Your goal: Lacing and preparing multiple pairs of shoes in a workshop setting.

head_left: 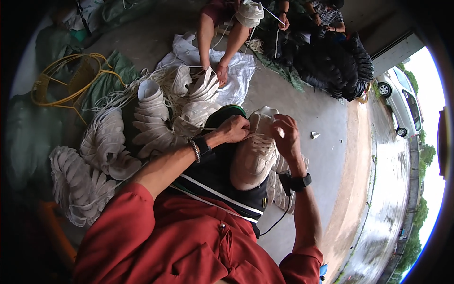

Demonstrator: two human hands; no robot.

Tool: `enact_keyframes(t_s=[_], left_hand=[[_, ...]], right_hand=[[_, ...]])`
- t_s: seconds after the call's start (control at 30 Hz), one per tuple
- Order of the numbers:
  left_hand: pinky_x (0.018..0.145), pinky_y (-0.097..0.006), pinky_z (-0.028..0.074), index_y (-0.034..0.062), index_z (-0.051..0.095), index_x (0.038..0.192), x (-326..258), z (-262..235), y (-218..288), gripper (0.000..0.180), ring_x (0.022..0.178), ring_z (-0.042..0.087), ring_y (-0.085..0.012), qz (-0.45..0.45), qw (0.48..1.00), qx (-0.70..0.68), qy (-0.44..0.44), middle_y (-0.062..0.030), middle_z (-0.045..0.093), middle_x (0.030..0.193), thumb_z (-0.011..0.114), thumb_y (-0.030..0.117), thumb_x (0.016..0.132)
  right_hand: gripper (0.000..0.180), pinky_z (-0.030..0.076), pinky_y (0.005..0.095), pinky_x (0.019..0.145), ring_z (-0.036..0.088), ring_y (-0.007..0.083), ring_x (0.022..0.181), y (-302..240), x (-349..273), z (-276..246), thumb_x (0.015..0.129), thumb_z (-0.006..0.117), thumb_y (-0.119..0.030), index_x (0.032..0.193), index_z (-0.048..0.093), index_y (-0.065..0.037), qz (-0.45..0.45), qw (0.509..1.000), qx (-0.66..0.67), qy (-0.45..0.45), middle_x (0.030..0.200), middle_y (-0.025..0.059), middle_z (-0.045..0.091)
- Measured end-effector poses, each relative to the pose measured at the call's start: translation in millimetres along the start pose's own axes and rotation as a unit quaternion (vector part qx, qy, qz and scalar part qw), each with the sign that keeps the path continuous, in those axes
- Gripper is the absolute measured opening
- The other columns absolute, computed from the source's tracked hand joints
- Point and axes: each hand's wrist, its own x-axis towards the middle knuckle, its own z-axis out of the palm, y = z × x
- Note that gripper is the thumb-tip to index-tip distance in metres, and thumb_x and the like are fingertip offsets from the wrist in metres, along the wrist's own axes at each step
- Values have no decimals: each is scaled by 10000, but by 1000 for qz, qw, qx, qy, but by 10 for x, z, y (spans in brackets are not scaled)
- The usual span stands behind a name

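Observation:
A white shoe upper (248, 165) rests on my lap with its toe toward me and its tongue pointing away. White shoelace (261, 143) crosses its front in several rows. My left hand (236, 128) is closed at the left side of the lacing, pinching a lace end between thumb and finger. On the opposite side, my right hand (287, 135) has its thumb and forefinger curled together beside the eyelets. Whatever is in that pinch is too small to make out.
Nested stacks of white shoe uppers (111, 137) lie to my left, with loose white laces (116, 97) among them. A yellow-framed chair (71, 87) stands farther left. Ahead, a seated person holds a white upper (249, 14); black uppers (326, 66) are piled at the far right.

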Motion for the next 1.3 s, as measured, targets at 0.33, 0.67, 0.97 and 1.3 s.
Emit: enact_keyframes(t_s=[0.33,0.67,0.97,1.3], left_hand=[[652,-429,480,12,616,694,108,-7,393,125,737,597,-378,23,975,221,4,-235,595,719,548,94,628],[605,-416,459,15,614,732,41,7,56,134,731,587,-374,21,994,97,37,-220,583,731,576,138,698],[655,-361,465,19,575,919,-6,-112,368,212,730,596,-304,107,980,64,152,-132,607,856,591,77,715],[505,-318,451,-15,587,757,71,210,697,141,567,606,-254,107,992,-64,25,-125,601,625,512,90,813]], right_hand=[[129,327,396,892,469,261,1089,-17,-14,384,661,605,-128,769,651,-75,23,996,-61,-52,1105,98,557],[83,315,381,903,467,247,1087,-25,-29,378,631,619,-126,703,659,-115,20,995,-50,-85,1125,90,553],[70,418,404,844,499,337,1016,190,-69,-243,651,590,6,703,571,-37,25,998,-47,43,1108,169,542],[257,474,303,547,598,196,588,31,-234,-453,722,621,-33,977,594,-50,155,978,44,-133,654,99,608]])
